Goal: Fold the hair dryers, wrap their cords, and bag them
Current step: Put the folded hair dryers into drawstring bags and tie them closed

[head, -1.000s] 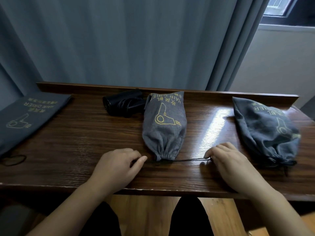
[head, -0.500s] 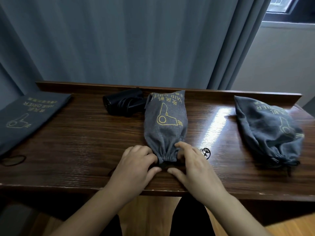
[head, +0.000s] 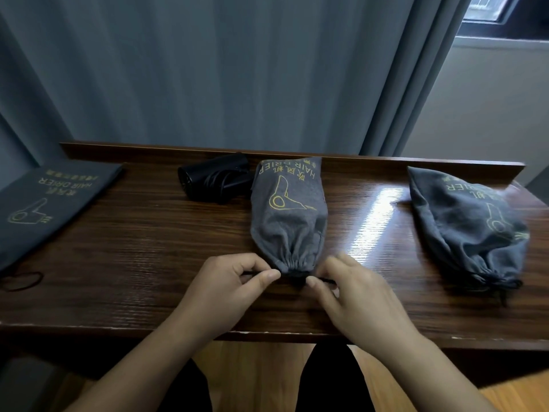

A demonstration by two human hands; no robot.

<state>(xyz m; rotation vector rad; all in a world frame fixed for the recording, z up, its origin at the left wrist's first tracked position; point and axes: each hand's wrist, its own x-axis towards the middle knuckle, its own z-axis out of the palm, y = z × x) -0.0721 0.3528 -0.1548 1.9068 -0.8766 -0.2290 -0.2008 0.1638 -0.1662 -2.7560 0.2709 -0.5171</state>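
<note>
Left hand (head: pixel 228 288) and right hand (head: pixel 353 295) each pinch black drawstring (head: pixel 322 280) at cinched 6 o'clock mouth of grey fabric dryer bag (head: pixel 289 217).

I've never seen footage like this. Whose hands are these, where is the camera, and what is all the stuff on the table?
No machine here: a person wears a camera on the head, looking down at their own hands. On the wooden table lie three grey drawstring bags. The middle bag is full and gathered shut; the left hand and right hand each pinch its black drawstring, one on either side of the mouth. The right bag is also full and closed. The left bag lies flat. A black hair dryer, cord wrapped round it, waits behind.
</note>
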